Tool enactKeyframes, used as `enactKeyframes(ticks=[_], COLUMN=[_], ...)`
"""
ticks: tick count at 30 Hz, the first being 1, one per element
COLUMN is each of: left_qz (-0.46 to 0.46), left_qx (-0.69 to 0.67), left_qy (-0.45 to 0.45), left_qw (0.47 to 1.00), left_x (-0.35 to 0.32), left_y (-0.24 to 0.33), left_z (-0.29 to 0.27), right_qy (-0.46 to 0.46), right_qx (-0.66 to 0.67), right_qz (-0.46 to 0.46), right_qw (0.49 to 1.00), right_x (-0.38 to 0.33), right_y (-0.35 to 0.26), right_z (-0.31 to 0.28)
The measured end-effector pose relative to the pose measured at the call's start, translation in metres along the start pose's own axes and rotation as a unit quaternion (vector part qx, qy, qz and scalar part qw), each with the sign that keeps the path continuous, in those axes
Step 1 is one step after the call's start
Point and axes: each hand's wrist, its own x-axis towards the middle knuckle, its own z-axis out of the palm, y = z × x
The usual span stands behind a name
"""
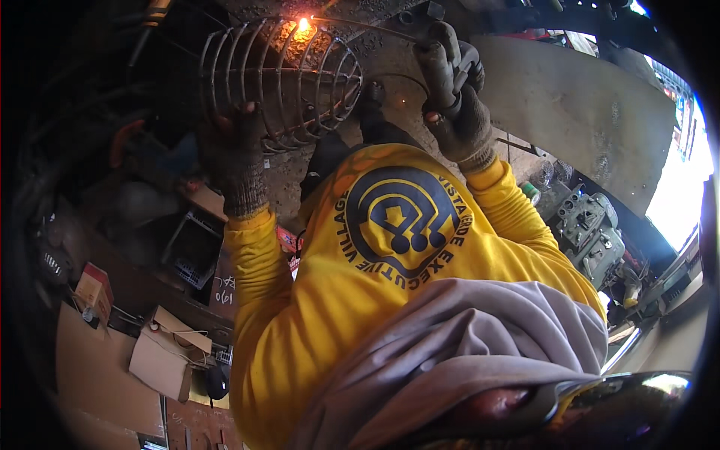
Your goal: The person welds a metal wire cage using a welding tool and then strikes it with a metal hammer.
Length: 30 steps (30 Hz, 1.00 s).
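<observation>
Cage (261, 70) of curved metal rods is in the upper part of the view, somewhat left of the middle, and a bright glow (304, 25) burns at its top edge. The gloved left hand (236, 146) has its fingers against the cage's near left side; how firmly they close, I cannot tell. Well apart from it, the gloved right hand (463, 124) is wrapped around a tool (442, 69), whose thin rod (367, 27) reaches toward the glow. Farther right stands a grey-green machine (592, 229).

grey-brown cage (281, 70), orange-white glow (304, 25), yellow sweatshirt (322, 307) (dark circular print (401, 241)), lilac-grey cloth (480, 330)
</observation>
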Motion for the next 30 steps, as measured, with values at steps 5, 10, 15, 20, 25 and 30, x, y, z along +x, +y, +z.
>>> enactKeyframes(ticks=[5, 10, 15, 20, 25, 30], left_qz=[0.038, -0.015, -0.066, -0.102, -0.113, -0.275], left_qx=[-0.1, -0.135, -0.099, 0.123, -0.138, -0.417], left_qy=[0.068, 0.063, 0.039, -0.093, -0.222, 0.028], left_qw=[0.992, 0.989, 0.992, 0.983, 0.959, 0.866], left_x=[0.005, 0.003, -0.001, 0.002, 0.014, -0.005], left_y=[0.036, 0.041, 0.052, 0.055, 0.036, 0.034], left_z=[-0.002, -0.003, -0.008, -0.021, -0.05, 0.002], right_qy=[0.003, 0.012, 0.004, -0.006, -0.037, -0.02], right_qx=[0.011, 0.018, 0.013, -0.092, -0.168, 0.035], right_qz=[-0.002, -0.015, -0.009, -0.123, -0.194, -0.049], right_qw=[1.0, 1.0, 1.0, 0.988, 0.966, 0.998], right_x=[0.003, 0.005, 0.005, 0.018, 0.015, 0.005], right_y=[-0.006, -0.003, -0.004, -0.008, 0.002, -0.003], right_z=[0.001, 0.004, 0.004, 0.004, 0.005, 0.007])
